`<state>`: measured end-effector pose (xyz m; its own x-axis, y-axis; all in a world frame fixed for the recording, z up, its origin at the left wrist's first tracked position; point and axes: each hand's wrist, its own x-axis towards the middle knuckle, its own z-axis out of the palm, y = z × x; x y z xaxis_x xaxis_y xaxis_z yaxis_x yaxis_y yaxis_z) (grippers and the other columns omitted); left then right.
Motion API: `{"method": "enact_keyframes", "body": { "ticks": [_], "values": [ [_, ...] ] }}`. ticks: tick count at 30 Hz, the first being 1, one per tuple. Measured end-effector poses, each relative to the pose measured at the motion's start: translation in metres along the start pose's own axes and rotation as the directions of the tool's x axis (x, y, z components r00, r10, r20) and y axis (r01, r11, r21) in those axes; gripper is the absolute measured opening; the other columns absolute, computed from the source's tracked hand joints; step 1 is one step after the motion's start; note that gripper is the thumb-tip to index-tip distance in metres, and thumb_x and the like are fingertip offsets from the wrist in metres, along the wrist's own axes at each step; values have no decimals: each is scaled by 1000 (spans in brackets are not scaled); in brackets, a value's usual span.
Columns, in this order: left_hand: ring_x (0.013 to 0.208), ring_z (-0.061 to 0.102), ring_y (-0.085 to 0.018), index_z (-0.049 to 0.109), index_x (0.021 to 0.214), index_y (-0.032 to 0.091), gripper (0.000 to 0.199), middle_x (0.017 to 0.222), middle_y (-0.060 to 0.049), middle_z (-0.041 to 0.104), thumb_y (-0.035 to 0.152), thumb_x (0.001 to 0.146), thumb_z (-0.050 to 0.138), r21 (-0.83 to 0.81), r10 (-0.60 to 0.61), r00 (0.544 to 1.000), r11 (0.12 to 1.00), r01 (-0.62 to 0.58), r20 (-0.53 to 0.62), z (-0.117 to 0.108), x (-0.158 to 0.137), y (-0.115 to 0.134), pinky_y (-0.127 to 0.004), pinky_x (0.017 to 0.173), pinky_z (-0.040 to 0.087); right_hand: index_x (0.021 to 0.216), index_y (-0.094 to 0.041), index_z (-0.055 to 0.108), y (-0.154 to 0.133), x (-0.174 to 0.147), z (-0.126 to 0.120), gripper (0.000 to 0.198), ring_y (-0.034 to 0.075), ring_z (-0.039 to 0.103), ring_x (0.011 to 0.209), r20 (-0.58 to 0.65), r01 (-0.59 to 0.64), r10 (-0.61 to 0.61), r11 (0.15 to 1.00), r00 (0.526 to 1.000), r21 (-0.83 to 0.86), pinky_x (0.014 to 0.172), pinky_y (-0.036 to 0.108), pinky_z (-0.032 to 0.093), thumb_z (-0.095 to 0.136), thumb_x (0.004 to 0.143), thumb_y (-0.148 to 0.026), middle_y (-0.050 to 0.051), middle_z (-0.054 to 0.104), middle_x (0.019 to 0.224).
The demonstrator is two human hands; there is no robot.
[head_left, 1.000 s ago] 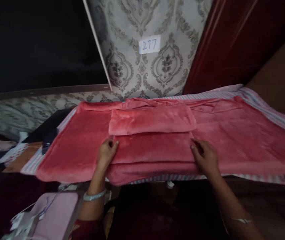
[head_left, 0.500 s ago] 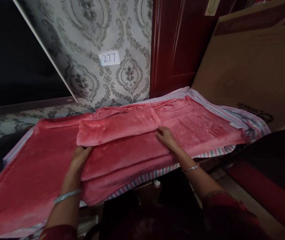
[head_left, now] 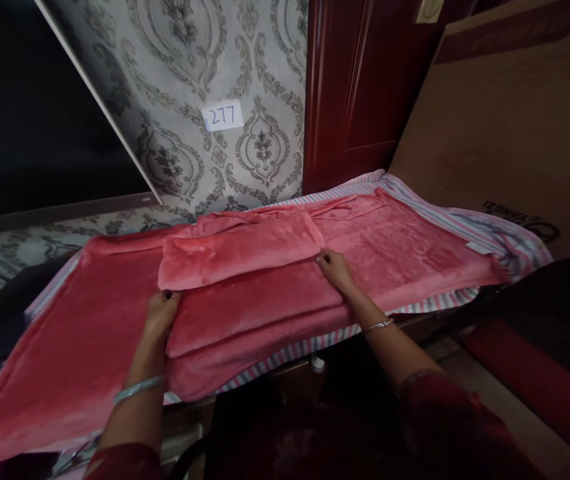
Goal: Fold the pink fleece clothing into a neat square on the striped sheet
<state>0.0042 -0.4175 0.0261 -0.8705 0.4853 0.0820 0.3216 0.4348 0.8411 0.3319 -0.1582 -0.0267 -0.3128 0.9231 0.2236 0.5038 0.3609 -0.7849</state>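
A pink plush blanket point(head_left: 385, 247) lies spread lengthwise over a striped cloth. On its middle rests a folded plush section point(head_left: 245, 252), with a thick front edge facing me and more pink layers beneath. My left hand point(head_left: 163, 312) is closed at the left end of this fold, thumb and fingers pinching the fabric by its lower left corner. At the fold's right end, my right hand point(head_left: 335, 269) pinches the plush near the lower right corner. Some fingertips of both hands are hidden in the cloth.
The striped cloth point(head_left: 309, 348) hangs past the front edge. Behind are a patterned wall with a paper marked 277 point(head_left: 223, 115) and a dark red door point(head_left: 349, 93). A dark screen point(head_left: 49, 120) stands at left, a large cardboard box point(head_left: 509, 127) at right.
The view has shifted slightly, so the scene sits a little to the right. Both hands stay at the two ends of the folded section, which looks much the same.
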Motion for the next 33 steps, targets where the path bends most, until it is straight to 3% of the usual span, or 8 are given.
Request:
{"method": "enact_keyframes", "body": {
  "ticks": [3, 6, 10, 16, 19, 27, 30, 33],
  "values": [
    [71, 69, -27, 69, 79, 20, 34, 67, -5, 70, 51, 65, 73, -159, -152, 970, 970, 183, 189, -9, -25, 7, -35, 61, 56, 65, -21, 58, 3, -11, -13, 33, 17, 53, 63, 56, 9, -10, 1000, 998, 26, 61, 27, 38, 50, 88, -43, 0, 59, 63],
    [68, 70, -27, 70, 81, 20, 47, 68, -5, 71, 61, 60, 78, -202, -202, 931, 942, 270, 303, -21, -50, 2, -35, 58, 57, 63, -21, 55, 10, -32, -25, 39, 16, 51, 62, 139, 78, -86, 995, 987, 63, 59, 28, 37, 54, 86, -53, -1, 55, 63],
    [78, 71, -29, 67, 74, 24, 53, 68, -3, 71, 69, 49, 79, -70, -146, 957, 983, 168, 252, -27, -64, -12, -35, 61, 57, 65, -22, 56, 18, -58, -29, 29, 19, 52, 70, 83, 188, -194, 980, 978, 68, 64, 29, 41, 66, 76, -47, 1, 56, 69],
    [68, 66, -28, 62, 71, 27, 36, 62, -1, 66, 63, 62, 61, 170, -54, 998, 984, 46, 39, -21, -64, -24, -34, 57, 49, 65, -23, 54, 20, -66, -26, 22, 20, 53, 69, -48, 149, -147, 988, 988, 46, 66, 32, 43, 58, 80, -38, 2, 56, 68],
    [63, 62, -27, 58, 67, 28, 36, 58, -1, 62, 64, 64, 57, 243, -26, 1000, 970, 23, 8, -22, -67, -25, -35, 56, 46, 64, -24, 52, 21, -69, -29, 25, 20, 53, 69, -53, 168, -164, 983, 985, 73, 67, 33, 45, 57, 82, -41, 3, 56, 68],
    [100, 67, -32, 72, 81, 26, 61, 96, -5, 76, 77, 49, 76, 23, 0, 964, 1000, -7, 266, -42, -88, -28, -40, 84, 56, 85, -23, 66, 23, -96, -42, 30, 22, 58, 80, 19, 200, -205, 967, 978, 160, 74, 34, 47, 70, 79, -52, 5, 63, 83],
    [109, 64, -32, 73, 77, 25, 56, 105, -6, 74, 74, 50, 78, 6, 46, 970, 999, -49, 238, -42, -90, -37, -42, 98, 52, 88, -22, 67, 23, -99, -44, 31, 20, 57, 77, 44, 172, -184, 964, 982, 203, 72, 33, 47, 71, 77, -51, 3, 62, 82],
    [113, 62, -32, 75, 86, 22, 60, 111, -8, 73, 74, 57, 73, 21, 31, 989, 999, -35, 146, -39, -91, -46, -42, 98, 51, 78, -21, 64, 21, -99, -43, 27, 17, 54, 69, 43, 112, -125, 967, 991, 227, 65, 30, 43, 67, 78, -48, 1, 58, 74]
  ]
}}
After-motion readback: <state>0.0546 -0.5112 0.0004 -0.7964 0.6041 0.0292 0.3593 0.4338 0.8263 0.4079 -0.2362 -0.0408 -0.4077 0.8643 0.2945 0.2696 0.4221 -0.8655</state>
